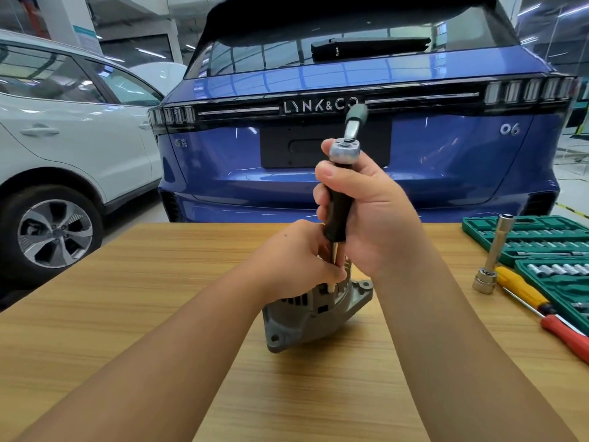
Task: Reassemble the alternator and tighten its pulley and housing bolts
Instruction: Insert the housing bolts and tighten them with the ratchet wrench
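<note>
A grey cast alternator stands on the wooden table in the middle of the view. A black-handled driver points straight down onto it, with a ratchet head fitted on top of the handle. My right hand grips the black handle. My left hand pinches the driver's thin metal shaft just above the alternator housing. The bolt under the tip is hidden by my fingers.
A green socket set case lies open at the right. Beside it stand a long socket extension with a socket and a yellow screwdriver, with a red-handled one near the edge. A blue car and a white car stand beyond the table.
</note>
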A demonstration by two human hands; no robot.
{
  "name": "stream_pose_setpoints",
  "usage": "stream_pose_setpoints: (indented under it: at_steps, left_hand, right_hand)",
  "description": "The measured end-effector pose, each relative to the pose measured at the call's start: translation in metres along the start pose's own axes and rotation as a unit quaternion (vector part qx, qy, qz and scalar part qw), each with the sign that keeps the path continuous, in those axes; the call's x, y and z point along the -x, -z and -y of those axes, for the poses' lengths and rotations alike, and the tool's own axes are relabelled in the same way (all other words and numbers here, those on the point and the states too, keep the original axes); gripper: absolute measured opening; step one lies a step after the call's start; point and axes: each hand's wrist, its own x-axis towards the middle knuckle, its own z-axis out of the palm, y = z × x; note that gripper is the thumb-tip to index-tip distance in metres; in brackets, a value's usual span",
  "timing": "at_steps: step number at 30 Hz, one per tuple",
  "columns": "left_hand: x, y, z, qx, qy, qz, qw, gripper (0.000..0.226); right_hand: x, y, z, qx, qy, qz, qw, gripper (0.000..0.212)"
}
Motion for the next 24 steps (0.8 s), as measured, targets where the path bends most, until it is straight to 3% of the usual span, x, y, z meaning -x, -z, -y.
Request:
stream_pose_setpoints:
  at_steps: [4,9,12,16,20,22,24]
  left_hand:
    - [0.000,0.002,0.001,0.010,0.002,0.003,1.000,0.008]
    - [0.005,0.002,-0.001,0.021,-0.016,-0.003,1.000,0.006]
    - [0.007,0.001,-0.002,0.029,-0.010,-0.002,1.000,0.010]
    - [0.008,0.001,-0.002,0.022,0.000,-0.013,1.000,0.024]
    - [0.004,0.001,-0.005,0.004,-0.011,-0.001,1.000,0.013]
    - [0.004,0.000,-0.006,-0.007,-0.011,0.015,1.000,0.013]
    - [0.002,0.000,-0.006,-0.010,-0.008,0.018,1.000,0.012]
  right_hand:
    - [0.003,-0.005,-0.012,-0.009,0.085,-0.002,0.996,0.033]
    - [0.009,-0.012,-0.019,0.132,0.231,-0.010,0.964,0.038]
    - [0.012,-0.014,-0.015,0.103,0.209,0.003,0.972,0.029]
    - [0.006,-0.014,-0.003,0.020,0.115,-0.014,0.993,0.027]
    - [0.009,-0.014,-0.003,0.051,0.124,-0.078,0.988,0.051]
    - [0.008,-0.013,-0.005,0.117,0.154,-0.121,0.974,0.038]
    - [0.004,-0.011,-0.003,0.125,0.124,-0.125,0.976,0.024]
